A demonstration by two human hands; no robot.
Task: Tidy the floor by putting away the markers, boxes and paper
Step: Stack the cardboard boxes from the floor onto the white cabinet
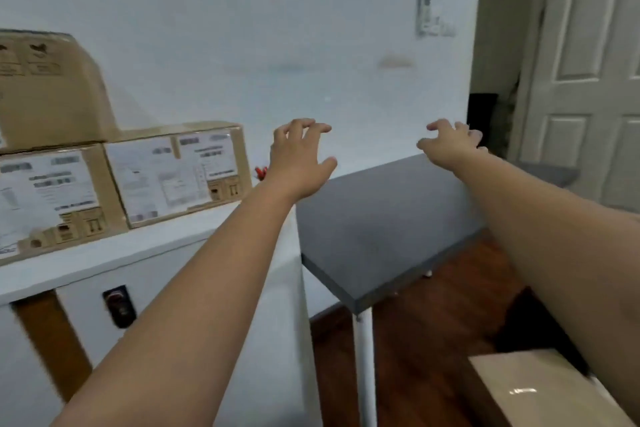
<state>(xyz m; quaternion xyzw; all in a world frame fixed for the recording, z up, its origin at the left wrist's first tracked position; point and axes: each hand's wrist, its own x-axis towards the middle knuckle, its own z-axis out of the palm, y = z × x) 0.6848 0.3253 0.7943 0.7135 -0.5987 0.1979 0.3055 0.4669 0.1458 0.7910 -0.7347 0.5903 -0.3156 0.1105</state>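
Both arms reach forward, and the left hand [298, 158] and right hand [450, 146] each hang in the air with fingers spread and loosely curled, holding nothing. At nine o'clock, three closed cardboard boxes [180, 170] sit on a white cabinet [145, 253], one stacked on top; their contents are hidden. A grey table [377, 232] lies beneath the hands. At five o'clock a beige box [540, 388] rests on the wooden floor [426, 329].

A room in a home, white panelled door [588, 55] at the right, dark wood floor [433, 333], plain white wall [277, 28], small grey desk [381, 225] with white leg, labelled cardboard boxes [121, 177] stacked on a white cabinet [138, 253]
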